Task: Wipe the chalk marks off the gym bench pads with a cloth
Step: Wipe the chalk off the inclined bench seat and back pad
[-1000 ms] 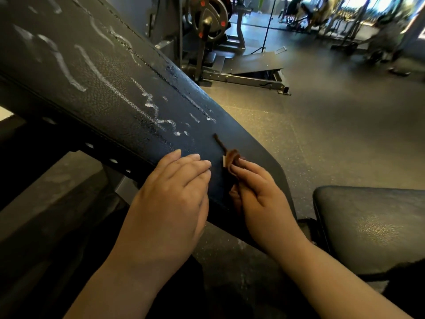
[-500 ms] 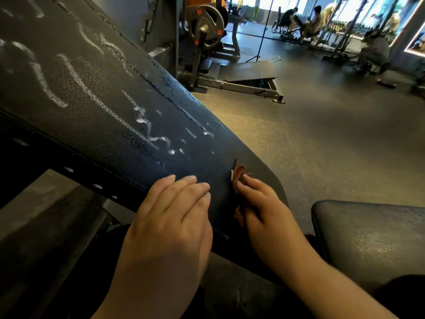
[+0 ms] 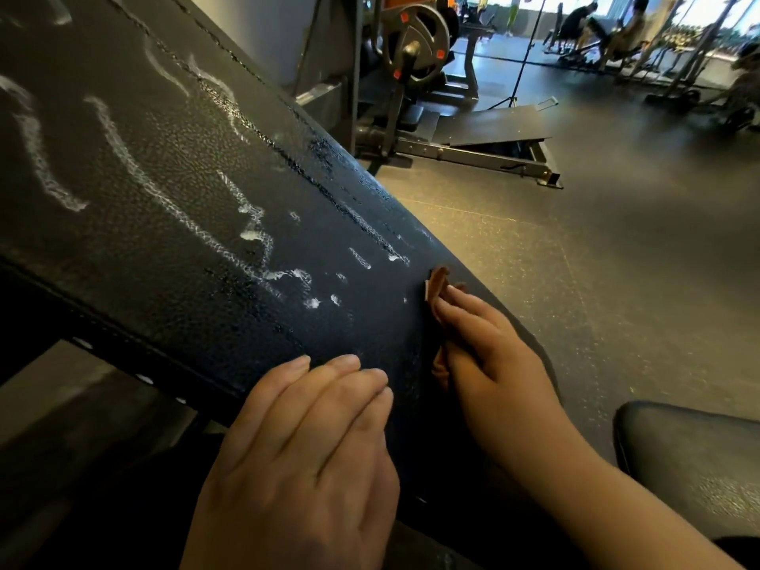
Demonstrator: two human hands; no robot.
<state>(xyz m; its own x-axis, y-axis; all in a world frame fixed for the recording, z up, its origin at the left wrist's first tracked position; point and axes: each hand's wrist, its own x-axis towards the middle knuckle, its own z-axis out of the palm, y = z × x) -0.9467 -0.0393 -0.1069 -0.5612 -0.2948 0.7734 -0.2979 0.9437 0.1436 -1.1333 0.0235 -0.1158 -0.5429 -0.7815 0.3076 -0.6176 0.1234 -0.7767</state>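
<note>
We see a black bench pad (image 3: pixel 185 158) with a fine pebbled grain, streaked with wavy white chalk marks (image 3: pixel 251 234). The cloth (image 3: pixel 438 281) is rust brown with a small white tag. The floor (image 3: pixel 596 281) is dark grey, flecked with pale speckles. A dark grey weight plate (image 3: pixel 427 26) carries small red-orange squares.

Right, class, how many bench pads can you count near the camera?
2. The large tilted pad, streaked with chalk, fills the left; a smaller pad sits at the lower right edge. Distant machines may hide more.
</note>
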